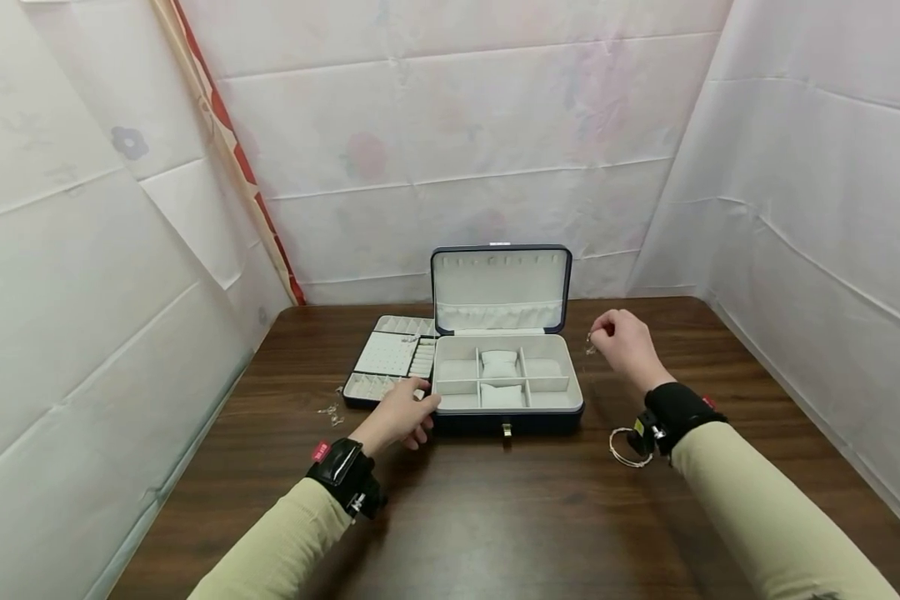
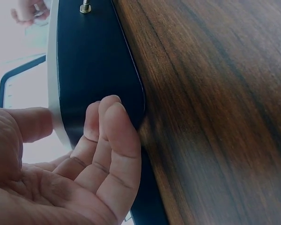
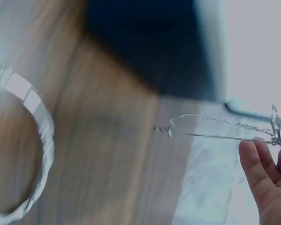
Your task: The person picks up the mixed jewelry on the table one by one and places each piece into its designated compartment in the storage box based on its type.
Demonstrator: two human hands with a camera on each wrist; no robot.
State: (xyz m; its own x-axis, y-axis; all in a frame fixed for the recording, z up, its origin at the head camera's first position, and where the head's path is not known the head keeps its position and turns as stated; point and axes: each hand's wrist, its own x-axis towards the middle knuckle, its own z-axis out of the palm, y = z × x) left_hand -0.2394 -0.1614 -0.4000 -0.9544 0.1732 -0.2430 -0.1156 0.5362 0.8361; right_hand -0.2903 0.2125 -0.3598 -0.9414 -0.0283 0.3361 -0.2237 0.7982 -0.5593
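Note:
The jewelry box (image 1: 506, 422), dark blue with a pale lining, stands with its lid raised. My left hand (image 1: 401, 412) is at its front left corner. In the left wrist view the thumb (image 2: 35, 123) lies at the pale rim, and the bent fingers (image 2: 119, 136) are against the dark front. To the right of the box, above the table, my right hand (image 1: 628, 346) pinches a fine silver chain bracelet (image 1: 590, 343). The right wrist view shows the bracelet (image 3: 206, 119) hanging in a slim loop from the fingertips.
A jewelry tray (image 1: 382, 353) with small slots lies left of the box. Two pale cushions (image 1: 499, 363) sit in the middle compartments. Several silver pieces (image 1: 333, 412) lie on the table left of the tray. A silver bangle (image 1: 622, 459) lies below my right wrist. White cloth surrounds the table.

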